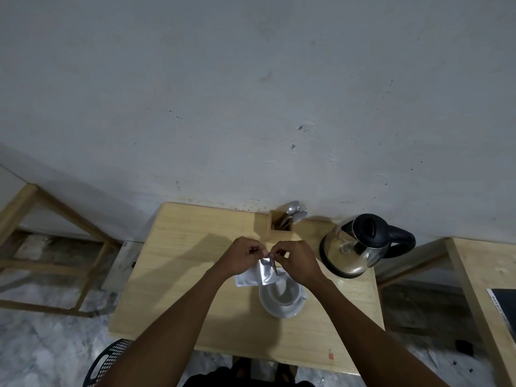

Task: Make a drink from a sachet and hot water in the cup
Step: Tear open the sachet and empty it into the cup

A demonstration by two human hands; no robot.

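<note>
Both hands' fingers (258,250) pinch the sachet (264,270) top edge above the cup (283,296).

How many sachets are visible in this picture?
2. One silver sachet is pinched at its top edge by both hands, the left hand and the right hand, above the cup. A second, whiter sachet lies partly hidden behind it.

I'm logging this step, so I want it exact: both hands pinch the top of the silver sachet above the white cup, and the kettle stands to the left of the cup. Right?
Not quite. The kettle stands to the right of the cup, not the left, as the head view shows. The rest holds: the left hand and right hand pinch the top of the silver sachet above the white cup.
</note>
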